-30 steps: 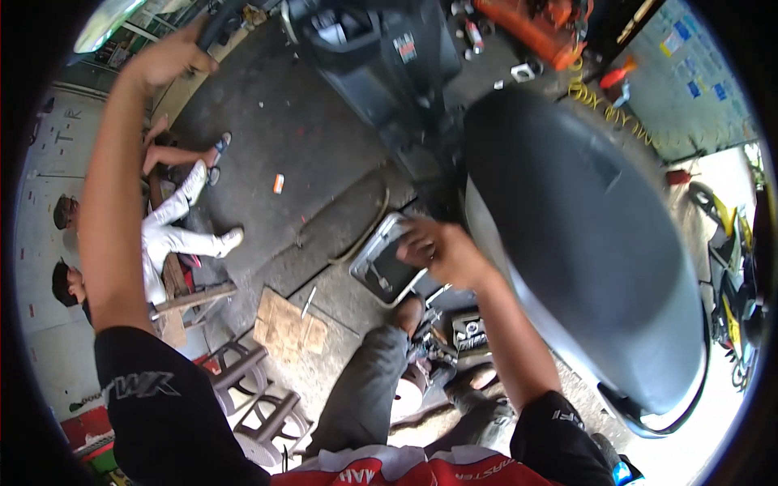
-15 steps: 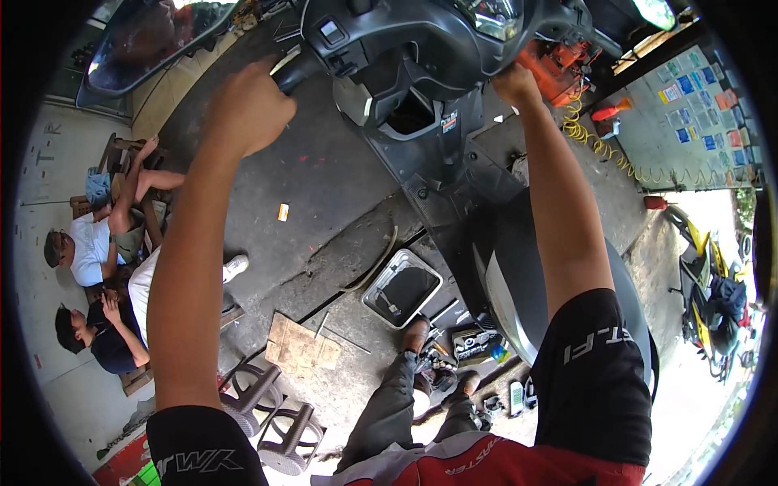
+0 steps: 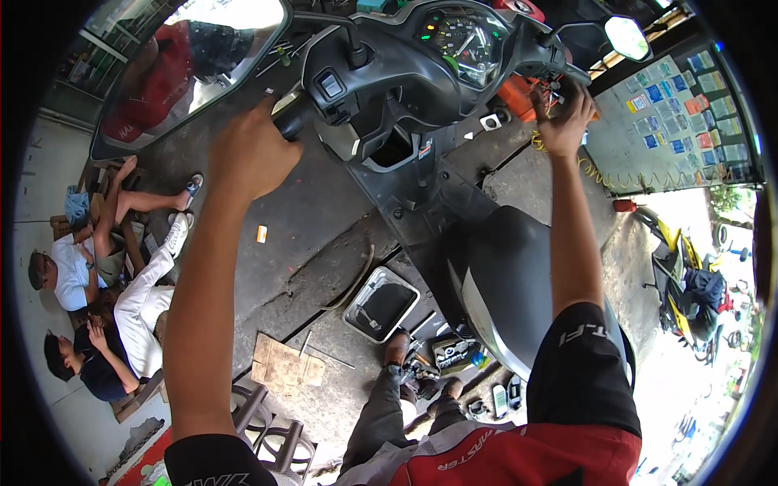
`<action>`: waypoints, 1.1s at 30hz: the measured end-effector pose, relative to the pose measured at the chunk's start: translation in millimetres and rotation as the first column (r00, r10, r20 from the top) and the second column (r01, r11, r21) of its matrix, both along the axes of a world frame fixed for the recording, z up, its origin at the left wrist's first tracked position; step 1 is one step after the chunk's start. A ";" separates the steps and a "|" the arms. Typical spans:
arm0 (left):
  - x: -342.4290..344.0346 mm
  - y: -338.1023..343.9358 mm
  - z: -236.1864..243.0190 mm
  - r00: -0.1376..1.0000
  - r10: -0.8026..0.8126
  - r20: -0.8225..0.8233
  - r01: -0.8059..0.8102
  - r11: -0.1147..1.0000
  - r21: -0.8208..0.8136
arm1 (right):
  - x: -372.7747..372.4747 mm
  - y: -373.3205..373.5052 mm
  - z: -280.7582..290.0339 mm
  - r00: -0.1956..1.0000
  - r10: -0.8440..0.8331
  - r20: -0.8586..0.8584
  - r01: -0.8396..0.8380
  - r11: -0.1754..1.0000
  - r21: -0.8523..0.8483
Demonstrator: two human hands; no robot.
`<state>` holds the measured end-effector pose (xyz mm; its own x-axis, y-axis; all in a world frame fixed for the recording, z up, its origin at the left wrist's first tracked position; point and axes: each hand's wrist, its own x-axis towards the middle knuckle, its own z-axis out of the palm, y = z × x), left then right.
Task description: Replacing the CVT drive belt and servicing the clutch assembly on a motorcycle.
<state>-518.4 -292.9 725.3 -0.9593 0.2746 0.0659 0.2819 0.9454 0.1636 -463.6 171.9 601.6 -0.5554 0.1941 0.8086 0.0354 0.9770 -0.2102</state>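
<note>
A dark grey scooter stands before me, its instrument panel lit with small green and orange lights. My left hand is wrapped round the left handlebar grip, by the brake lever. Over at the right handlebar end, my right hand has its fingers and thumb spread; whether the fingertips touch the grip cannot be made out. The black seat lies beneath my right forearm.
Two people sit along the left wall, one in a white shirt. By my feet are a black-filled tray, cardboard and a tool case. An orange machine stands beyond the scooter; a yellow motorcycle is outside.
My right hand has gone from a closed pose beside the steering column to spread fingers near the right handlebar end. The left hand keeps its grip. The view has shifted, showing more of the instrument panel.
</note>
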 end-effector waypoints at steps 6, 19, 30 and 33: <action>-0.7 8.4 2.8 0.995 0.010 0.095 -0.007 1.000 -0.029 | -15.6 77.8 54.3 0.821 0.129 0.556 -0.122 0.991 -0.049; 1.8 11.3 11.2 0.998 -0.048 0.044 0.051 0.996 -0.070 | -15.6 90.1 71.8 0.730 0.128 0.671 -0.027 0.987 -0.159; 8.7 25.1 25.3 0.987 -0.039 0.157 0.062 0.987 -0.150 | -21.1 55.2 82.4 0.707 0.028 0.706 0.061 0.993 -0.100; 6.6 20.5 16.8 0.986 -0.168 0.021 0.169 0.984 -0.054 | -22.0 66.0 80.0 0.689 0.053 0.722 0.049 0.992 -0.119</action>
